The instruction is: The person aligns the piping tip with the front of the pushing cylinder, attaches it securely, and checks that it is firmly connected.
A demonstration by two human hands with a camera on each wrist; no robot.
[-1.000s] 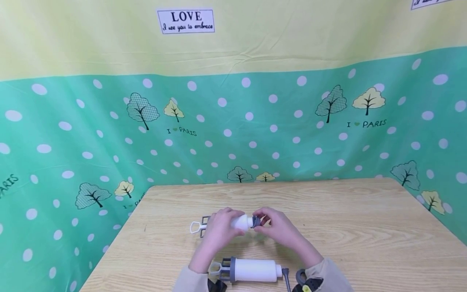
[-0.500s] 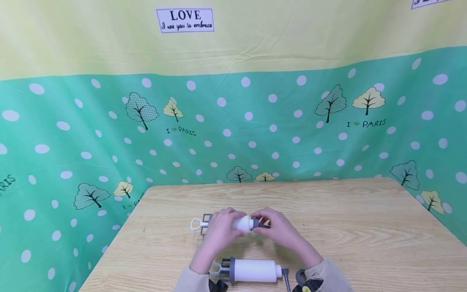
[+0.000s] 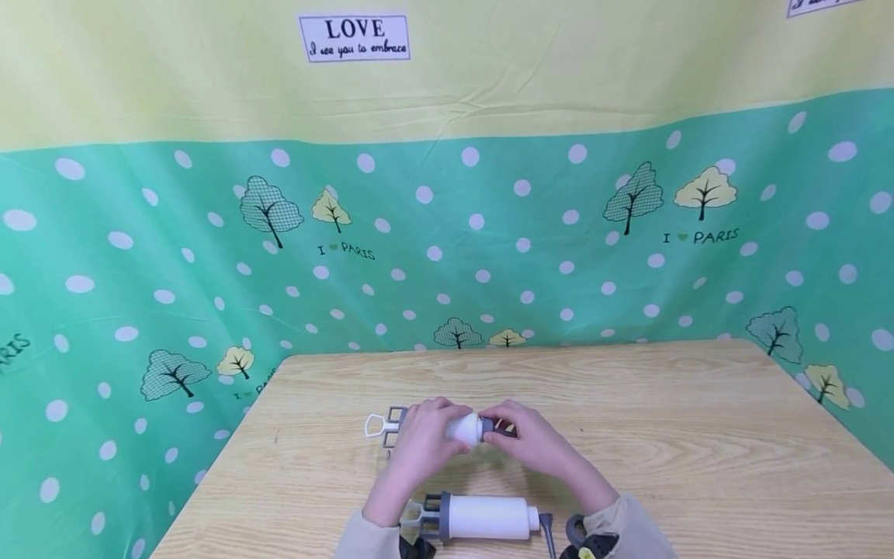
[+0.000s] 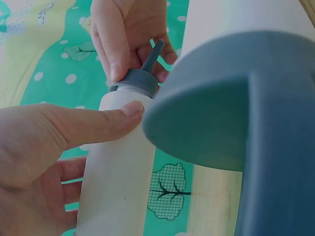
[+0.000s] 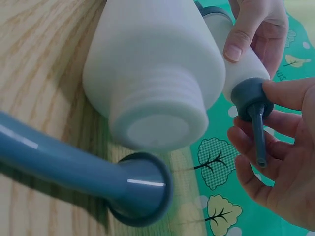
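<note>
Woodgrain table [image 3: 670, 435] | green dotted backdrop [image 3: 499, 248] | left hand [image 3: 424, 436] grips cylinder [image 4: 118, 172] | right hand [image 3: 531, 436] pinches cap [image 5: 248, 93]

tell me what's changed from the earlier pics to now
The grey cap in the right hand has turned: its spout now points right, away from the held white bottle; a second ago it did not show that way. Nothing was let go. The left hand grips the bottle as before, and the other white bottle lies where it was.
</note>
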